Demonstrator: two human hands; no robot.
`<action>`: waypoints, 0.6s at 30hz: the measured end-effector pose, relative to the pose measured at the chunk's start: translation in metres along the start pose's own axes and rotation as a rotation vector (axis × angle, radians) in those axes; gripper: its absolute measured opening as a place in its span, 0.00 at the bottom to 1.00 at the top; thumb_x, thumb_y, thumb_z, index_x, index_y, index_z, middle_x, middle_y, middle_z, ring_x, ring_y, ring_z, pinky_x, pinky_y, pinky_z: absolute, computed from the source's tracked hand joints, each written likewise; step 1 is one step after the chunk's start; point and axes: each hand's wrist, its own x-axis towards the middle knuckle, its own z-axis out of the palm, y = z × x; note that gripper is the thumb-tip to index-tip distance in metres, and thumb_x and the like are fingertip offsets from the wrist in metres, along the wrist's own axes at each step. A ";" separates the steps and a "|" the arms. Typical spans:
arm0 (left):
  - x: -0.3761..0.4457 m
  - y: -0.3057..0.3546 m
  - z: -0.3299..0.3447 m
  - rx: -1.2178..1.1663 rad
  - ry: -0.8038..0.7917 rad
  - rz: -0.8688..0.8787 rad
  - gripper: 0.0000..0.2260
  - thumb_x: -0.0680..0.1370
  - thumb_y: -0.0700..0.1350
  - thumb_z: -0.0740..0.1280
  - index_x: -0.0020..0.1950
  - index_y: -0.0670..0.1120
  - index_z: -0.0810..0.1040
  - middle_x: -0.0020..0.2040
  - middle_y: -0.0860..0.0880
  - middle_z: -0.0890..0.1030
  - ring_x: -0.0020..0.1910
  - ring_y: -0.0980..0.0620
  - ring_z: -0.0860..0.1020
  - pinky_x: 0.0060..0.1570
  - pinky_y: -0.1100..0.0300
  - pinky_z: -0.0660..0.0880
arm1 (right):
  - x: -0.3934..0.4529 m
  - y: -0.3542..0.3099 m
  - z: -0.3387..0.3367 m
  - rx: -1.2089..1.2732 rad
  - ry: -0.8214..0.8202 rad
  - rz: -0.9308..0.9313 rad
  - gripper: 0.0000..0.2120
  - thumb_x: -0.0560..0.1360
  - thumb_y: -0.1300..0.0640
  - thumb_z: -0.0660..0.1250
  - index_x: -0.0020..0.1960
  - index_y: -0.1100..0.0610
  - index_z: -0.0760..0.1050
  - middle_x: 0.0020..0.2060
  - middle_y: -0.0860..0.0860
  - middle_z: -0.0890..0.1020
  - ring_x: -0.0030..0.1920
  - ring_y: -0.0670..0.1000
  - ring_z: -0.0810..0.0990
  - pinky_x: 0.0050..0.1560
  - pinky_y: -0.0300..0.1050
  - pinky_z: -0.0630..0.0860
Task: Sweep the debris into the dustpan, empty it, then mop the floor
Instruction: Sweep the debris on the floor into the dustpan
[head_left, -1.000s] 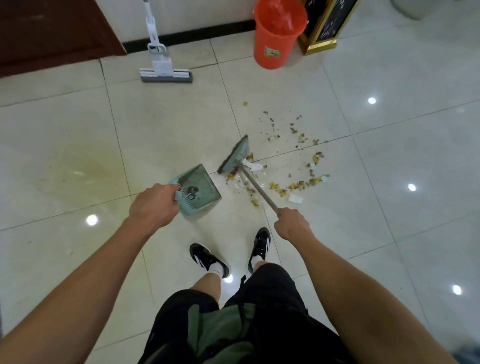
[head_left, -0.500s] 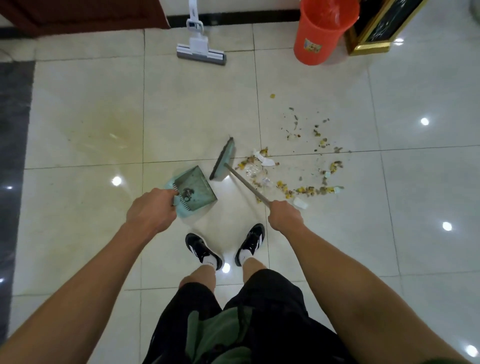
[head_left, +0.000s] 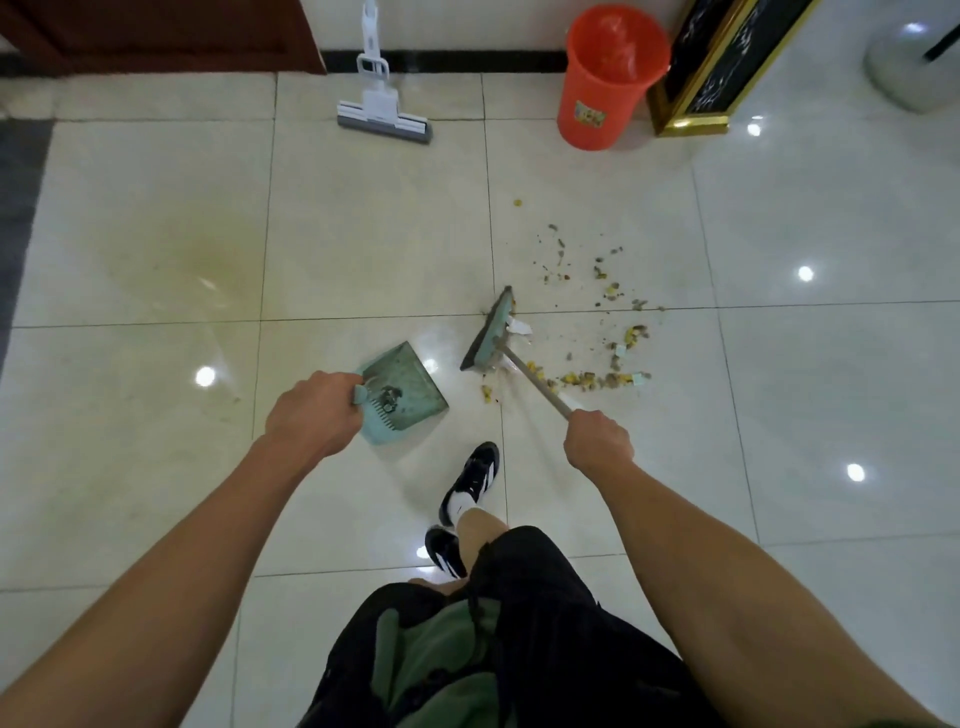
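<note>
Spreading across the whole view, the glossy cream tiled floor carries every object shown. At 1 o'clock, against the wall, stands an orange bucket, upright, with a gold-framed dark panel just beside it on its right. At 11 to 12 o'clock the mop rests with its flat grey-edged head on the tile and its white handle rising toward the wall. Near the centre, the dustpan, pale green, sits low with its mouth facing 1 o'clock; a small dark clump lies inside near its comb-toothed rear edge. The left hand, at 9 o'clock of the pan, is curled tightly round the pan's handle. The broom, with a green head, stands at 2 o'clock of the dustpan, apart from it, its head tilted on edge along the tile seam. The right hand is closed in a fist round the broom's metal shaft at its lower end. The debris, yellow and brown crumbs with scraps of white paper, lies scattered at 3 o'clock of the broom head, touching it at the near edge.
</note>
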 end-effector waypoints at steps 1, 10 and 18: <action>-0.009 -0.001 0.005 -0.014 0.007 -0.005 0.07 0.77 0.46 0.64 0.52 0.54 0.80 0.45 0.47 0.81 0.43 0.42 0.80 0.45 0.51 0.80 | -0.006 0.004 0.003 0.005 0.012 -0.008 0.12 0.80 0.61 0.59 0.62 0.57 0.75 0.42 0.51 0.74 0.43 0.54 0.78 0.41 0.47 0.73; -0.083 -0.012 0.041 -0.082 0.041 -0.059 0.10 0.77 0.45 0.64 0.55 0.54 0.80 0.47 0.46 0.82 0.44 0.42 0.81 0.43 0.53 0.79 | -0.047 0.018 0.010 -0.075 0.025 -0.101 0.14 0.79 0.60 0.61 0.63 0.56 0.74 0.43 0.51 0.74 0.41 0.54 0.76 0.40 0.48 0.74; -0.111 -0.010 0.058 -0.102 0.024 -0.165 0.08 0.76 0.44 0.63 0.52 0.52 0.79 0.47 0.45 0.82 0.44 0.42 0.80 0.44 0.53 0.79 | -0.037 0.003 0.001 -0.208 -0.001 -0.235 0.14 0.78 0.61 0.61 0.62 0.57 0.75 0.43 0.51 0.73 0.42 0.54 0.76 0.41 0.48 0.73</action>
